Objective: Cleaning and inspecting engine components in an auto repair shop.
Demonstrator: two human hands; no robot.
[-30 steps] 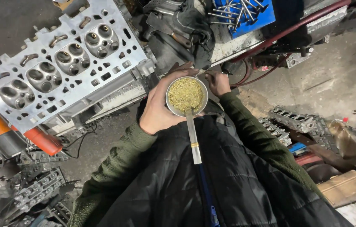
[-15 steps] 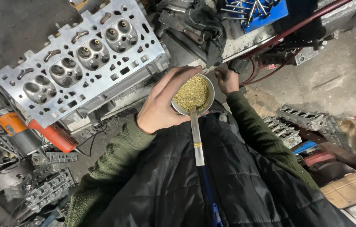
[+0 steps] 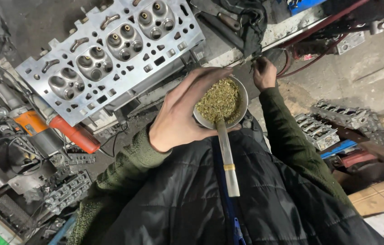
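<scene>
My left hand [image 3: 180, 113] is wrapped around a round metal cup [image 3: 242, 106] filled with chopped green-yellow herb [image 3: 219, 100]. A metal drinking straw [image 3: 227, 161] sticks out of the cup toward my chest. My right hand [image 3: 264, 73] reaches out past the cup and closes its fingers on something dark at the bench edge; what it grips is too dark to make out. Both sleeves are olive green under a black quilted vest.
A silver aluminium cylinder head [image 3: 110, 50] with several round chambers lies on the bench at the upper left. An orange and grey power tool [image 3: 42, 124] rests below it. More cylinder heads [image 3: 332, 122] lie on the floor at right, next to wooden boards [image 3: 382, 195].
The view has shifted, so the cylinder head and cup sit further right and higher. My left hand has closed further around the cup. My right hand has stretched further out.
</scene>
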